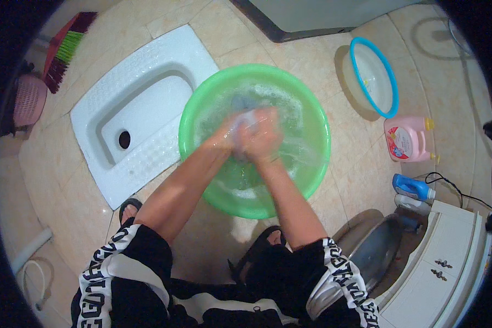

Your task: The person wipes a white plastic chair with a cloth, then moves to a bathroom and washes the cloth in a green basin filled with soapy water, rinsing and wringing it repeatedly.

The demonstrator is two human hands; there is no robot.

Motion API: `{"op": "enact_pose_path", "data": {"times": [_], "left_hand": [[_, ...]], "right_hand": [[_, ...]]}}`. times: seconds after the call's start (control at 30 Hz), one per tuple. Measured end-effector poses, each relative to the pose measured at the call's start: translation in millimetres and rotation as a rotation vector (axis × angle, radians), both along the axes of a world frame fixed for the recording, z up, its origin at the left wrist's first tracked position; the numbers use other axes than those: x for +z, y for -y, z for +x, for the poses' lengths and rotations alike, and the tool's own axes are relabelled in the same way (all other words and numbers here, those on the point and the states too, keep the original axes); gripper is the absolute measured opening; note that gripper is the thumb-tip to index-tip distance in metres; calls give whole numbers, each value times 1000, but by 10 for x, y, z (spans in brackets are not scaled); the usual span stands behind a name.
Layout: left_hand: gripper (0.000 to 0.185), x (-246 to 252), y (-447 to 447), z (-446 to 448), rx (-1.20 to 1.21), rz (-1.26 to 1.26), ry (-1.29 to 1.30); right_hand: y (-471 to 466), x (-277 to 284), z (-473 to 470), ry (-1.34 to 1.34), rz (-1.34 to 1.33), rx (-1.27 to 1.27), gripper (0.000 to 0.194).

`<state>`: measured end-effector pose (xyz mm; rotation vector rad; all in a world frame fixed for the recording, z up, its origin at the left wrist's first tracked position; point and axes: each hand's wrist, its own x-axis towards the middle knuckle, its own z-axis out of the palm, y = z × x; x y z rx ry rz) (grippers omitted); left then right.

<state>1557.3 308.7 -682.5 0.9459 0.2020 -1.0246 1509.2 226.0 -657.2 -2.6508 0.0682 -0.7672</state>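
Observation:
A round green plastic basin (321,172) of soapy water stands on the floor before me. Over its middle, my left hand (230,126) and my right hand (264,137) are pressed together, both blurred by motion. Between them they grip a wet, pale greyish cloth (240,144), mostly hidden by the fingers. White suds (276,93) float on the water, thickest at the far side. A greyish patch of fabric (242,101) shows just beyond the hands; whether it belongs to the same cloth I cannot tell.
A squat toilet (147,175) adjoins the basin's left. To the right are a blue-rimmed basin (354,78), a pink detergent jug (412,139), a blue bottle (412,187), a metal basin (377,250) and a white cabinet (438,246). A broom (67,47) and pink basket (30,98) stand far left.

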Motion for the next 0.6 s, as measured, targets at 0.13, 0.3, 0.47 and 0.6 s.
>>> {"op": "enact_pose_path", "data": {"times": [0.13,0.3,0.47,0.6], "left_hand": [[51,291,-69,-66,-101,217,-104],[61,460,-625,260,-243,357,179],[62,399,-786,329,-203,829,1111],[62,603,-722,336,-68,938,1061]], "right_hand": [[651,-160,31,-156,206,12,27],[885,-144,-201,-460,82,-287,36],[960,576,-272,-852,2,-149,40],[1135,1220,-283,-711,51,125,37]]}}
